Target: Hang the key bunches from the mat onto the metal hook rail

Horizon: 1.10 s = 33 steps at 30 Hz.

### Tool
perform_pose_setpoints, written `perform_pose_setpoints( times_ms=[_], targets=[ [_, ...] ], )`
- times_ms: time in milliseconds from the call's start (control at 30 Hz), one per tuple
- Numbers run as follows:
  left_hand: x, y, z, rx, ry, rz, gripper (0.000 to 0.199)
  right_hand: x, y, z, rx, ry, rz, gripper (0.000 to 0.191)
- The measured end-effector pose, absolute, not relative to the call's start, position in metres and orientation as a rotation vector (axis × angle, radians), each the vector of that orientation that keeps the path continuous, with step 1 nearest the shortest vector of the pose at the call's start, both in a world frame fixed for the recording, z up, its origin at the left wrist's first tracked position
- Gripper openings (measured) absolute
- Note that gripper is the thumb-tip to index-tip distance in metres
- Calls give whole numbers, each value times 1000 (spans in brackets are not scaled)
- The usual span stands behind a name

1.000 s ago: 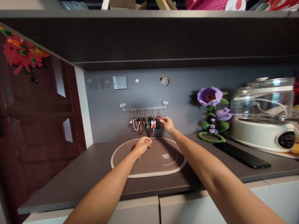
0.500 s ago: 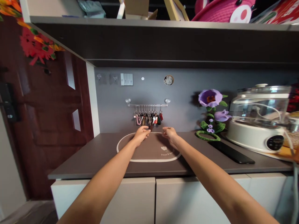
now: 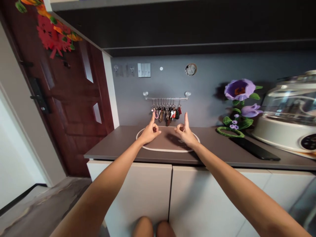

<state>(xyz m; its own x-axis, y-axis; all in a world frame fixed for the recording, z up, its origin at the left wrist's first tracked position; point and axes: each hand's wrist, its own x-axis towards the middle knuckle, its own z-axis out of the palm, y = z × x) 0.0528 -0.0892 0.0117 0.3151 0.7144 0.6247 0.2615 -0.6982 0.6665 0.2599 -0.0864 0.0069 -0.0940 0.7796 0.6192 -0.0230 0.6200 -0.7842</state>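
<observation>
Both hands hover over the brown mat (image 3: 164, 140) with its pale rim, which lies on the counter. My left hand (image 3: 149, 132) is above the mat's left part, its index finger stretched up and the other fingers curled in, the thumb sticking out to the right. On the right, my right hand (image 3: 185, 133) mirrors this pose, thumb to the left. Neither hand holds anything, and a gap separates them. Behind them, several keys (image 3: 168, 114) with tags hang from a clear hook rail (image 3: 166, 98) on the grey wall.
A purple fabric flower (image 3: 240, 90) with a green base stands right of the mat. Near it lie a black phone (image 3: 255, 148) and a white appliance (image 3: 283, 126) with a clear top. A dark shelf (image 3: 172, 26) overhangs the counter (image 3: 118, 143). A red-brown door (image 3: 71, 121) is at left.
My index fingers have risen to point up from loosely bent hands. The view has tilted down and shifted left, so the shelf's contents have left it and my knees show.
</observation>
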Motion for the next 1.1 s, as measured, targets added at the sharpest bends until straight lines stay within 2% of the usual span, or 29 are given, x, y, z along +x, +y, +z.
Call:
perform_pose_setpoints(
  times_ms=[267, 467, 633, 800, 900, 1100],
  targets=[
    [38, -95, -3, 2131, 880, 1346, 98, 263, -96, -2, -737, -1685, 598, 87],
    [38, -85, -7, 1897, 862, 1382, 96, 263, -96, -1, -846, -1725, 514, 81],
    [32, -57, 11, 1582, 1149, 1477, 86, 272, -66, 20, -1075, -1567, 442, 69],
    [31, -10, 40, 1402, 1254, 1483, 81, 287, -16, 53, -1261, -1409, 589, 79],
    [36, 23, 51, 1371, 1207, 1499, 73, 293, 10, 65, -1298, -1362, 684, 81],
    [52, 71, 60, 1318, 1028, 1395, 36, 293, 46, 68, -1145, -1392, 940, 55]
  ],
)
